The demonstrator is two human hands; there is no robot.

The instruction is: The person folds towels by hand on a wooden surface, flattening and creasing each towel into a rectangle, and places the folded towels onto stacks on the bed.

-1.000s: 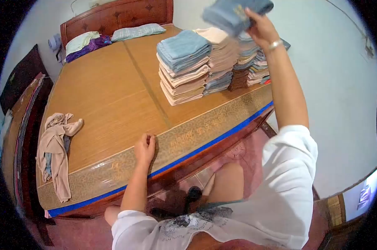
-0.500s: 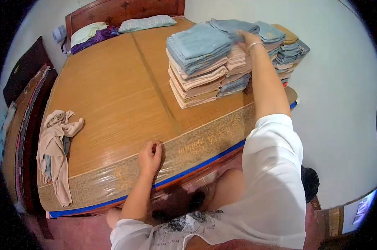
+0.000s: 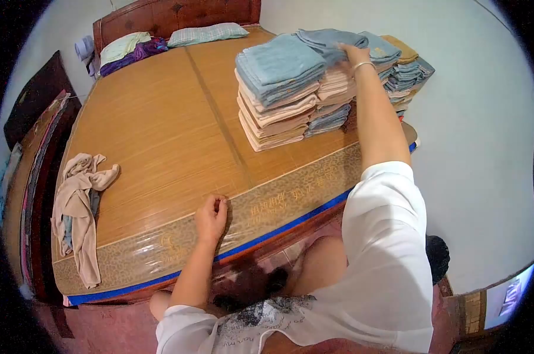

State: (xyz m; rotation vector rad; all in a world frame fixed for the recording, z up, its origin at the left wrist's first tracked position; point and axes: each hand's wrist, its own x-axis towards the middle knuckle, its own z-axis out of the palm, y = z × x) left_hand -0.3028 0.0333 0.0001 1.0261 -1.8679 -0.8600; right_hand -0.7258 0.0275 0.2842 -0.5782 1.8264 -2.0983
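Observation:
My right hand (image 3: 355, 55) is stretched out to the top of the stacks. Its fingers grip the near edge of a folded blue-grey towel (image 3: 326, 39), which lies partly over the neighbouring pile. Left of it, several light blue folded towels (image 3: 281, 62) top a stack of beige and pink folded towels (image 3: 277, 121). Further right stand more folded stacks, blue ones (image 3: 407, 76) among them, partly hidden by my forearm. My left hand (image 3: 211, 218) rests at the near edge of the bed mat, its fingers curled in and nothing seen in them.
The bed carries a brown woven mat (image 3: 143, 135) with a patterned border. Crumpled beige cloths (image 3: 81, 200) lie at its left edge. A checked pillow (image 3: 208, 34) and a purple cloth (image 3: 134, 56) are by the wooden headboard (image 3: 178, 13). A white wall (image 3: 479, 118) borders the right side.
Little differs. The view has shifted slightly, while my right hand stays on the blue-grey towel and my left hand keeps its place at the mat's edge.

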